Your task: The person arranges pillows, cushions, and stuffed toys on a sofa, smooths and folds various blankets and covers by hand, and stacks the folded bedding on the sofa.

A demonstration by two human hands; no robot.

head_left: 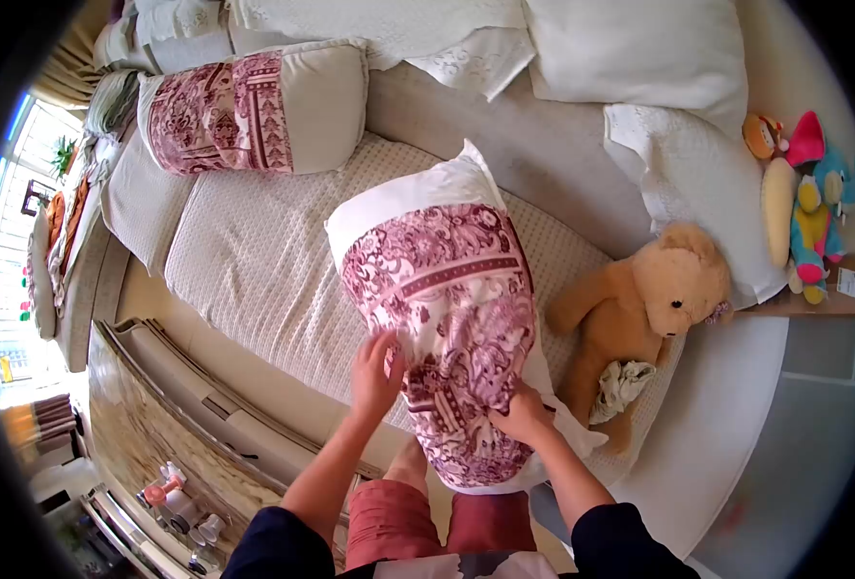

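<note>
A pillow (pixel 456 280) in a white case with a maroon floral band stands tilted in front of me, its lower end near my thighs and its far end over the sofa seat. At its left edge my left hand (pixel 377 378) has curled fingers gripping the cover. My right hand (pixel 526 415) is closed on the patterned fabric at the lower right side, its fingertips partly sunk in the folds. Just right of the pillow, a tan teddy bear (pixel 615 309) lies on the seat with a crumpled cloth (pixel 622 388) on its leg.
A matching pillow (pixel 254 111) rests at the back left of the sofa (pixel 254 251). White cushions (pixel 639 48) line the backrest. Plush toys (pixel 813 212) sit at the far right. On the left, a marble-topped table (pixel 157 415) holds a pink bottle and glasses.
</note>
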